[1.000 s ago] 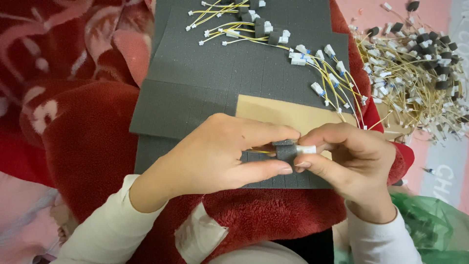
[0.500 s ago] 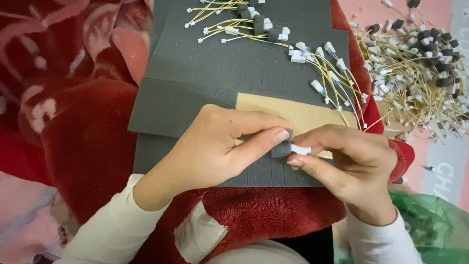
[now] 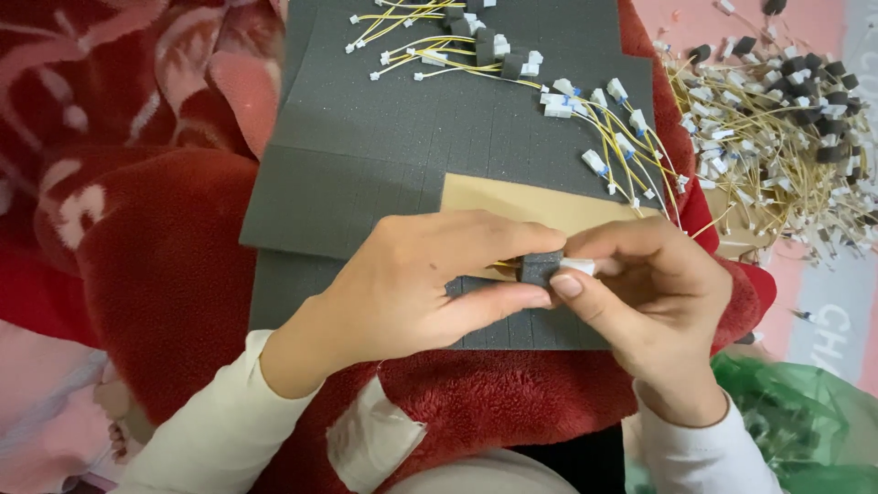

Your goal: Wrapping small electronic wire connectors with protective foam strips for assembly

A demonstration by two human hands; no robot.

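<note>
Left hand (image 3: 430, 284) and right hand (image 3: 645, 293): fingers pinched shut together on small grey foam block (image 3: 538, 268) with white connector (image 3: 578, 266), above grey foam sheet (image 3: 366, 174). Loose yellow-wire connectors (image 3: 777, 119) at far right.

bare room lies on the grey foam sheet (image 3: 366, 174) left of the tan card (image 3: 512, 197); yellow wire bundles (image 3: 594, 137) crowd its far and right edges.
</note>
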